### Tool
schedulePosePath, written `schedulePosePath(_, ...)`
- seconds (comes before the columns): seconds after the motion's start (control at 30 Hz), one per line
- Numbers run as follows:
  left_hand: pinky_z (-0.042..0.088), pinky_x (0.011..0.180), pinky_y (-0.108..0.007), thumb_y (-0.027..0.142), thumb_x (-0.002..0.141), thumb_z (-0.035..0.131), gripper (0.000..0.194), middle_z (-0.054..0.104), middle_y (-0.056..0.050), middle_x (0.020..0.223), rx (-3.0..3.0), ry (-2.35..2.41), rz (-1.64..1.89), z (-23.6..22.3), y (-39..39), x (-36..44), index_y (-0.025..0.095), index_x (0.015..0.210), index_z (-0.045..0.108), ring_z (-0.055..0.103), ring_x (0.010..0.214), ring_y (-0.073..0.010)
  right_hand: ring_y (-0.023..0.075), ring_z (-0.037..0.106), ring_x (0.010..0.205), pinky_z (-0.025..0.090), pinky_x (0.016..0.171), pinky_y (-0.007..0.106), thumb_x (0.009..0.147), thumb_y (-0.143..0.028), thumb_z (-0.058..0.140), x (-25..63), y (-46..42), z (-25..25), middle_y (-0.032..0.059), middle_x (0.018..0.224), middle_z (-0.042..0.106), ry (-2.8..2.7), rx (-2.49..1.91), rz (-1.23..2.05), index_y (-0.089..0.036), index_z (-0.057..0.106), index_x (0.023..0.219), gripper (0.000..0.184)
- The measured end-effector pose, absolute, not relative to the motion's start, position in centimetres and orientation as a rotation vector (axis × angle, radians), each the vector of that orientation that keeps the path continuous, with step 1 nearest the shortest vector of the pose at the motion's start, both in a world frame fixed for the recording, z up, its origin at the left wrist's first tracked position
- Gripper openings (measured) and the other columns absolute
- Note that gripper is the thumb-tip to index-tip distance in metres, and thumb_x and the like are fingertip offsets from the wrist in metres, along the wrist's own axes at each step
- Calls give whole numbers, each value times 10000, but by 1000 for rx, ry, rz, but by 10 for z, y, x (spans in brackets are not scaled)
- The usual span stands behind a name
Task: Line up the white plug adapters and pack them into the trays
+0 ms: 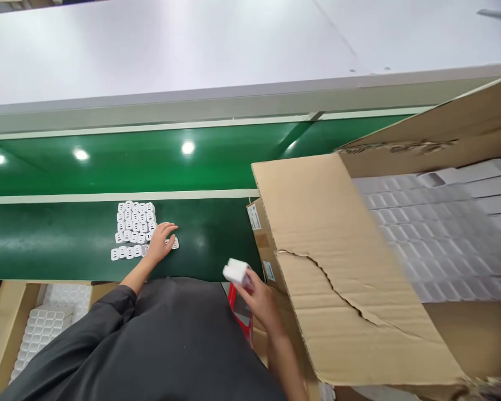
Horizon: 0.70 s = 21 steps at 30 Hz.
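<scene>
On the dark green work surface (209, 245) stand rows of small white blocks (136, 223) with rounded corners and dark marks on their top faces. A separate row of white blocks (126, 253) lies nearer to me. My left hand (161, 244) is over the right end of these rows, its fingers stretched out and apart from the thumb. Beside its thumb sits another white block (175, 243). In my right hand (256, 292), between thumb and fingers, are white blocks (236, 271), held above the table's front edge; their exact number is unclear.
A large open cardboard box (350, 267) with a torn flap stands on the right, holding rows of white blocks (426, 234), blurred. Lower left, another carton (25, 312) holds white trays or blocks (42, 328). A green conveyor belt (150, 164) runs behind, beneath a white shelf (212, 50).
</scene>
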State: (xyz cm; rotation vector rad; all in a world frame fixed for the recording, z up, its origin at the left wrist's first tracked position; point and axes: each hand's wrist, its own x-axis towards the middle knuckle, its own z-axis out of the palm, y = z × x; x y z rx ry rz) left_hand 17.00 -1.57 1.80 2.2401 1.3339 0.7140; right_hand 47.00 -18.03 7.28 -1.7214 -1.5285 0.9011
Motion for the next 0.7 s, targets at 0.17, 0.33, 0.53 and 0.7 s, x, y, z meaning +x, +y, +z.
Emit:
schedulePosePath(0.17, 442, 1080, -473, 204, 921, 475, 310, 644, -87, 1228, 2173, 1529, 737, 13, -14, 134, 224, 1209, 588, 557, 1200, -251, 308, 646, 1096, 536, 937, 463, 835, -169, 572, 400, -64, 23, 118, 1245, 644, -1737, -1661, 978, -229, 610, 1222, 393)
schedulePosePath(0.33, 431, 1083, -477, 214, 894, 489, 364, 647, -104, 1208, 2135, 1652, 687, 16, -19, 109, 208, 1247, 573, 540, 1212, -281, 262, 624, 1081, 524, 914, 378, 769, -4, 569, 345, 6, 13, 83, 1164, 682, -1940, -1520, 1088, -242, 659, 1104, 421)
schedulePosePath(0.53, 360, 1161, -480, 304, 867, 601, 532, 579, -81, 1375, 2173, 1530, 505, 20, -11, 115, 241, 1381, 479, 451, 1349, -291, 281, 597, 1133, 486, 982, 436, 769, -22, 612, 331, 7, 2, 85, 1217, 657, -1932, -1424, 1194, -253, 648, 1151, 447)
schedulePosePath(0.7, 421, 1116, -390, 347, 851, 655, 672, 518, -97, 1455, 2205, 1353, 309, 25, 10, 139, 224, 1453, 384, 500, 1325, -249, 246, 622, 1082, 510, 958, 416, 793, -161, 651, 339, 7, 1, 81, 1275, 630, -1809, -1306, 1328, -241, 622, 1235, 450)
